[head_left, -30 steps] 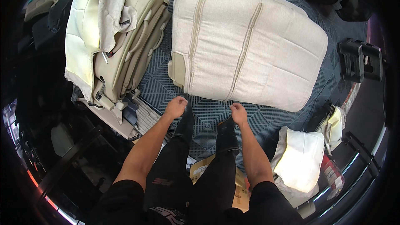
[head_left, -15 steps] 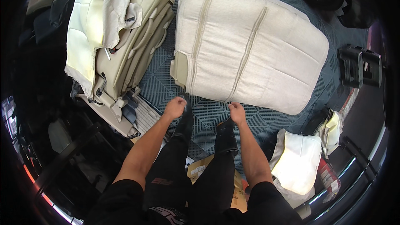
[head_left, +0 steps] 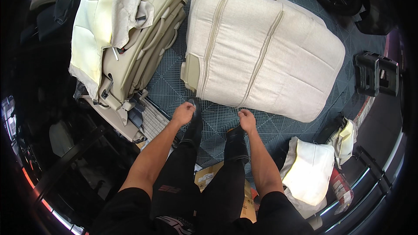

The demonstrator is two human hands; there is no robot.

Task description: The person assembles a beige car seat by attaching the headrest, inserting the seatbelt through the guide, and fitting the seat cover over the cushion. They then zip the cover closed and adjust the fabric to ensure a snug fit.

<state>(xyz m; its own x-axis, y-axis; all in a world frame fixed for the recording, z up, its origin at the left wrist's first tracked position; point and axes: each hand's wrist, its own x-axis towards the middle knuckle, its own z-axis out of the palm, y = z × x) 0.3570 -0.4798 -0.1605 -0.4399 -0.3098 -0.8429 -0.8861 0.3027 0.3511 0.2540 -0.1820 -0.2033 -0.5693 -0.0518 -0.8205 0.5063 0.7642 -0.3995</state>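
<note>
A large cream car seat back (head_left: 265, 48) lies flat on the dark grid floor mat (head_left: 174, 87) in front of me. My left hand (head_left: 183, 113) hangs just below its near edge, fingers curled, holding nothing I can see. My right hand (head_left: 247, 119) is also loosely closed near that edge, apart from the fabric. Both hands hover above my black trousers and dark shoes (head_left: 237, 135).
A stack of beige seat parts with a cream cover (head_left: 126, 39) lies at the left. A cream cushion (head_left: 307, 172) and a small cream bundle (head_left: 346, 139) sit at the right. A black box (head_left: 376, 74) stands far right. Cardboard (head_left: 207, 176) lies under my legs.
The view has shifted slightly; both hands have drawn back a little from the seat back's near edge and hang lower.
</note>
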